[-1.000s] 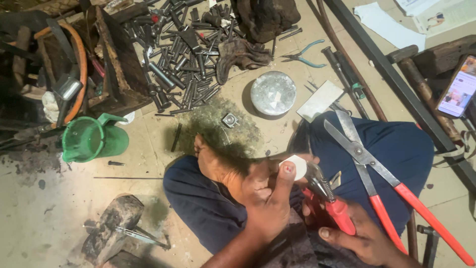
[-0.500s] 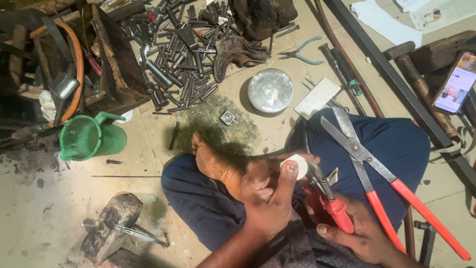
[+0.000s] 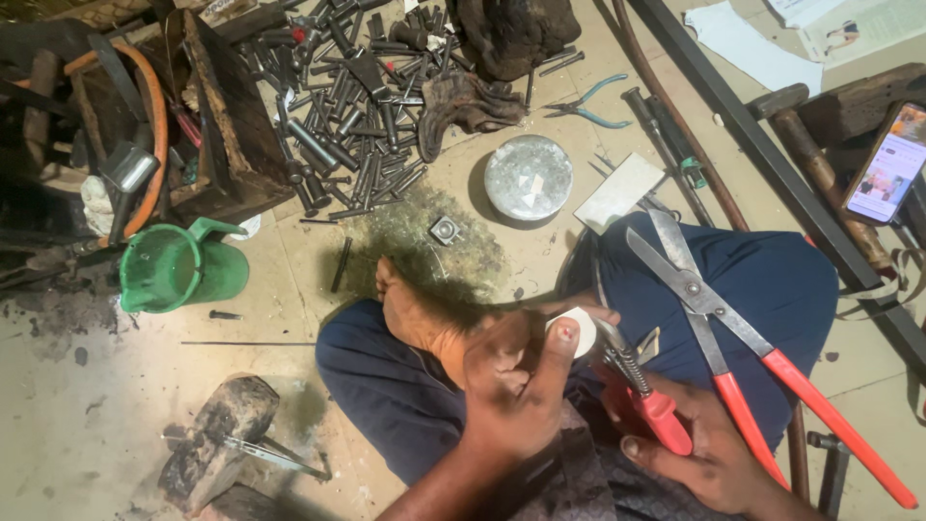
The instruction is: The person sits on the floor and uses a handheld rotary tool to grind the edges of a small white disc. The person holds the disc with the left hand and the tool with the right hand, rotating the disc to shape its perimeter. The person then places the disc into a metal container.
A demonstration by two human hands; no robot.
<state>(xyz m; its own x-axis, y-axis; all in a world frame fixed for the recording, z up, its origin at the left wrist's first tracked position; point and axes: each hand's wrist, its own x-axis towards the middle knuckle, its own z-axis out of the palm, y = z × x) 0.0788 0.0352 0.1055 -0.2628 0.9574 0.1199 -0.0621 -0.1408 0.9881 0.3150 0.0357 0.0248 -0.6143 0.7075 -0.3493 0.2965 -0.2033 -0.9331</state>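
- the left hand (image 3: 516,381) pinches a small white disc (image 3: 577,330) between thumb and fingers, thumb pressed on its near face, held above the person's lap and bare foot (image 3: 410,309).
- the right hand (image 3: 699,449) is closed around the red handles of a pair of small snips (image 3: 641,381); their short blades point up and to the left, the tips touching or just beside the disc's right edge.
- so the disc lies directly left of the snip tips, and the snips' long axis runs diagonally from the right palm toward it; i cannot tell whether the blades are parted or biting.
- the left hand is the one on the disc; the right reaches it only through the tool.
- a larger pair of red-handled shears (image 3: 733,323) rests on the blue-trousered knee, just right of the snips, untouched.
- on the floor beyond: a round metal tin (image 3: 528,177), a green plastic jug (image 3: 178,268), a heap of dark metal punches (image 3: 357,96), and a phone (image 3: 887,164) at far right.
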